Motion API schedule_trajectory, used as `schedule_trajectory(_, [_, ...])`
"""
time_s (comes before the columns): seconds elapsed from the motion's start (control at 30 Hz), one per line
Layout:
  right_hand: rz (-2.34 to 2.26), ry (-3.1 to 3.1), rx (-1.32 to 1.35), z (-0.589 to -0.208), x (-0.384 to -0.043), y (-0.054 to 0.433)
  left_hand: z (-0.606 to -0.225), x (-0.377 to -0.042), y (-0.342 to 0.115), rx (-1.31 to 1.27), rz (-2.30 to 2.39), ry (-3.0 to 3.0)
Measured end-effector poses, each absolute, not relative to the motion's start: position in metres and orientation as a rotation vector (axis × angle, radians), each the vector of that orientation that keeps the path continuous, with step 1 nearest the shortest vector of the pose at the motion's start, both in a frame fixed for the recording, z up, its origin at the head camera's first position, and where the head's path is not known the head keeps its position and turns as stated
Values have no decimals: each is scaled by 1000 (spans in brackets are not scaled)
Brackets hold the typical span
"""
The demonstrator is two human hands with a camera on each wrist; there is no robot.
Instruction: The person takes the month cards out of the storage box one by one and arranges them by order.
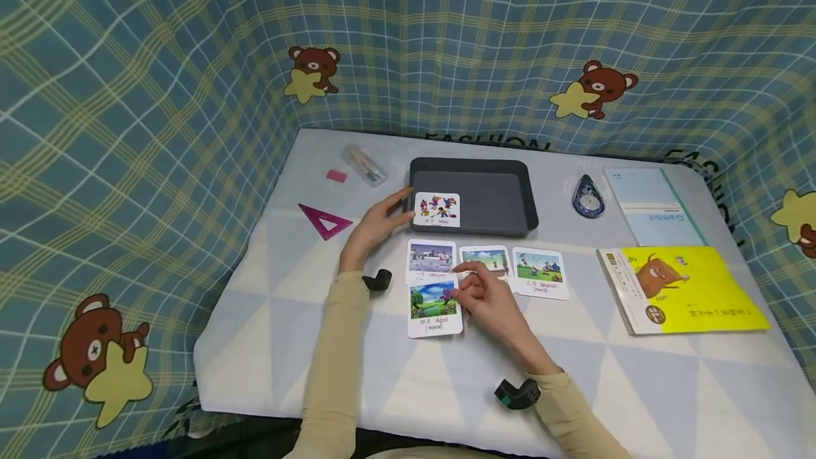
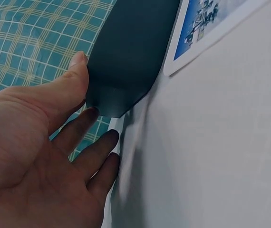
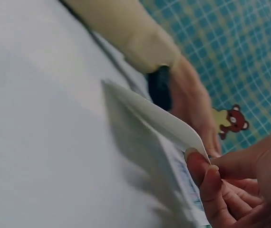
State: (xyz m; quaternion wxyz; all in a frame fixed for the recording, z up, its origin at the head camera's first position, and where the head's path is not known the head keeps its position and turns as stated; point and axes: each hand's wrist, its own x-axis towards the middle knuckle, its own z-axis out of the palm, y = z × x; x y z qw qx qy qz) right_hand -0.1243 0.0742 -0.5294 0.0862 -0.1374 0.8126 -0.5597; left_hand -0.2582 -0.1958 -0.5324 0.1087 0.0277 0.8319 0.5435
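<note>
My right hand [image 1: 489, 302] pinches the April picture card [image 1: 433, 302] at its edge between thumb and finger. In the right wrist view that card [image 3: 159, 118] is held up at a tilt above the table. It overlaps the lower part of the January card [image 1: 431, 258] in the head view. Another picture card [image 1: 484, 256] is partly hidden behind my right hand, and the March card [image 1: 540, 273] lies to its right. My left hand [image 1: 376, 227] touches the left end of a dark grey tray [image 1: 491, 204], fingers loosely extended. Inside the tray's near left corner lies the May card [image 1: 437, 210].
Left of the tray are a pink eraser [image 1: 336, 176], a clear case [image 1: 365, 165] and a magenta set square [image 1: 324, 221]. To the right are a blue correction tape [image 1: 588, 197], a light blue notebook [image 1: 653, 204] and a yellow book [image 1: 707, 292]. Patterned cloth hangs around the table.
</note>
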Motion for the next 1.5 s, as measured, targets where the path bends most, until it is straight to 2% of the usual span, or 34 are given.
schedule_trajectory(0.23, [-1552, 2534, -408, -540, -108, 70, -529, -261, -192, 89, 1589, 2459])
schedule_trajectory(0.67, [-1309, 2742, -454, -537, -117, 63, -525, -261, -197, 88, 1566, 2463])
schedule_trajectory(0.83, [-1276, 2852, -541, -518, -149, 64, -527, -264, -200, 89, 1567, 2468])
schedule_trajectory(1.0, [-1259, 2949, -574, -498, -199, 59, -526, -264, -202, 101, 1560, 2476])
schedule_trajectory(1.2, [-1275, 2815, -302, -500, -258, 50, -526, -258, -199, 90, 1547, 2492])
schedule_trajectory(1.33, [-1221, 2740, -139, -506, -276, 50, -530, -254, -195, 103, 1537, 2489])
schedule_trajectory(1.5, [-1139, 2673, -78, -511, -288, 51, -531, -254, -195, 113, 1557, 2477])
